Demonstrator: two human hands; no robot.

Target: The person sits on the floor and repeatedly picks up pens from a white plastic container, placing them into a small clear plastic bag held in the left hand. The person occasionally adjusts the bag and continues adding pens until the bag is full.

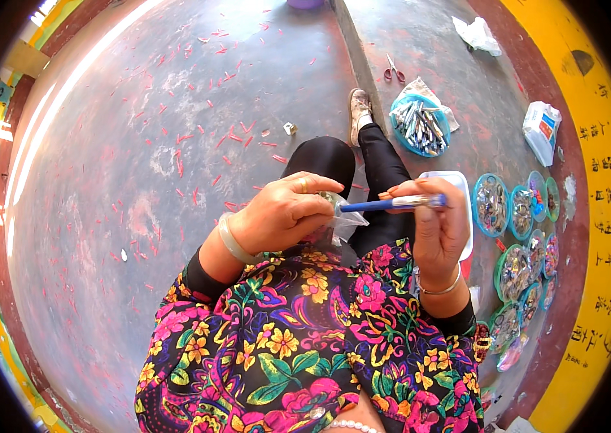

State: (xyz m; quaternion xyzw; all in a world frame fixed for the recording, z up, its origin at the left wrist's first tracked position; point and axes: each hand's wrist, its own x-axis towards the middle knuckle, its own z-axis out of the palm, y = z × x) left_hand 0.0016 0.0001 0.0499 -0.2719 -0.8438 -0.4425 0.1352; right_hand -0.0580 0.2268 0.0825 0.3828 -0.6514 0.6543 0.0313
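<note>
Many thin red scraps litter the grey concrete floor across the left of the frame. Left hand, centre: fingers and thumb bent closed on a small, clear plastic bag, probably to keep the limp film steady. Slim blue pen with a pale middle lies nearly level, its left end at the bag beside the left fingertips; exact contact unclear. Upper centre-right: red-handled metal scissors on the floor; below them, a round blue plastic basket full of pens, presumably set there to be within reach. Right hand, right of centre: fingers narrowed around the pen's right part, likely gripped so far back to leave the left end free. White plastic tray partly behind it. Farther right, blue and green round dishes of small mixed pieces, clustered, perhaps to keep kinds apart. Far right: white plastic package.
</note>
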